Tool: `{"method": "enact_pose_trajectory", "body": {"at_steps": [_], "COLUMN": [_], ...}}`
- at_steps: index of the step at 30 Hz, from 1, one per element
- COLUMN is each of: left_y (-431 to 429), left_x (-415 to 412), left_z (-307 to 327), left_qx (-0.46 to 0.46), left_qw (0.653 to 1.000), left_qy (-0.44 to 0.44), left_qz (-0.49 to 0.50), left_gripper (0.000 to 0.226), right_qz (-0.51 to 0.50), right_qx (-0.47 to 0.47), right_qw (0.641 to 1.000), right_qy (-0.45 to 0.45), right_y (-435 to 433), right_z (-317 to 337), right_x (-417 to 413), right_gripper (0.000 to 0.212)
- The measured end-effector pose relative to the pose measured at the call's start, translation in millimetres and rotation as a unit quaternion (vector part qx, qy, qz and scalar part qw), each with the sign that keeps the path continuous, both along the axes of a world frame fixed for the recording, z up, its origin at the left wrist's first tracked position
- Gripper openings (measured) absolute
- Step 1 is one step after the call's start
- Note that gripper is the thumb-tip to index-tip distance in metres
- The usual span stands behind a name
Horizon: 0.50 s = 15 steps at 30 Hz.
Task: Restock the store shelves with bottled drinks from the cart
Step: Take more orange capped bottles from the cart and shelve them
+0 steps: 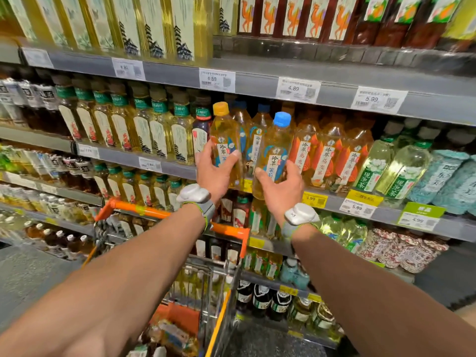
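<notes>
Left hand [213, 173]: grasping yellow-capped bottle [223, 128], upright, ready to slot in at the shelf [386, 215] front edge.
Right hand [282, 188]: grasping blue-capped bottle [277, 144], label facing out.

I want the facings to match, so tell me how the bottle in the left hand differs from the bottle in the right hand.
Cap: the left hand grips a yellow-capped bottle, the right hand a blue-capped bottle. Pose: the yellow-capped bottle stands about upright; the blue-capped bottle leans, cap to the right. Height: the yellow-capped bottle is held higher. Both hold pale golden drink behind blue-and-white labels.
</notes>
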State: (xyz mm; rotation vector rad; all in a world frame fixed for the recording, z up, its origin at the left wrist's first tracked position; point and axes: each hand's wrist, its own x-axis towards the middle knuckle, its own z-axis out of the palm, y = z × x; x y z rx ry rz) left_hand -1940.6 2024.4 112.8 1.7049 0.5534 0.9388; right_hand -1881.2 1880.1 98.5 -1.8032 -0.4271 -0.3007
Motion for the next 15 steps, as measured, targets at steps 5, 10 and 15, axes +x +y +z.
{"method": "enact_pose_trajectory", "body": {"at_steps": [5, 10, 15], "left_y": [3.1, 7.7, 13.5], "left_x": [2.7, 10.6, 15.3], "left_z": [5.6, 8.7, 13.8], "left_qx": [0.034, 0.076, 0.072], "left_qw": [0.999, 0.997, 0.997], "left_qy": [0.001, 0.035, 0.040], "left_qz": [-0.026, 0.003, -0.010], "left_gripper": [0.053, 0.047, 0.046], "right_qz": [-0.013, -0.005, -0.031], "right_qx": [-0.009, -0.014, -0.020], "right_qw": [0.999, 0.998, 0.997], "right_qy": [-0.040, -0.064, -0.071], "right_y": [12.6, 21.4, 28.4], "right_z": [1.8, 6.6, 13.1], "right_x": [5.5, 8.6, 10.1], "right_gripper": [0.043, 0.044, 0.048]}}
